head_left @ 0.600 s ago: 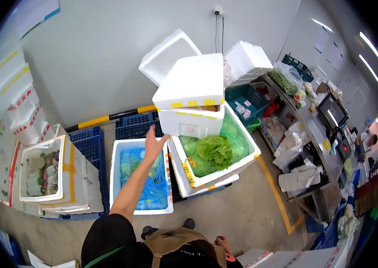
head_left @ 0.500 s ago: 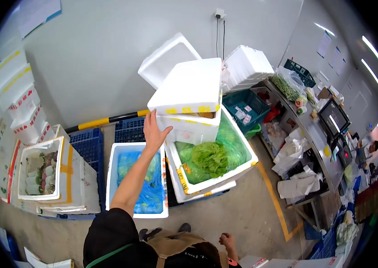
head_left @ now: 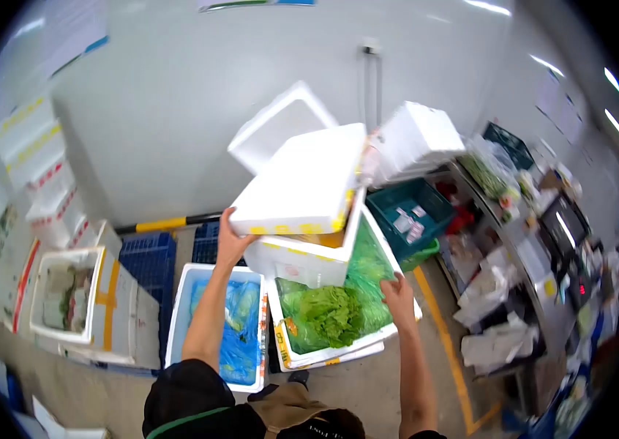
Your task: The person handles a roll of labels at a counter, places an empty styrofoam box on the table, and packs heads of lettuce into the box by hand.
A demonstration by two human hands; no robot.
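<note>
Lying askew above the white foam box (head_left: 298, 265), the white foam lid (head_left: 298, 183) is held at its near left corner by the left hand (head_left: 233, 240). The corner is enclosed between the fingers and the thumb, the thumb being placed along the lower edge; the remainder of the lid extends up and to the right, away from the fingers. A gap is left between lid and box at the near right, where yellow-orange contents are exposed. The box is seated on the far part of the foam crate (head_left: 346, 352), in which a lettuce (head_left: 331, 314) is laid on green plastic film (head_left: 369, 272). The right hand (head_left: 399, 300) is positioned over the crate's right side, well apart from the lid, its fingers partly bent and visibly unloaded; contact with the film cannot be determined.
</note>
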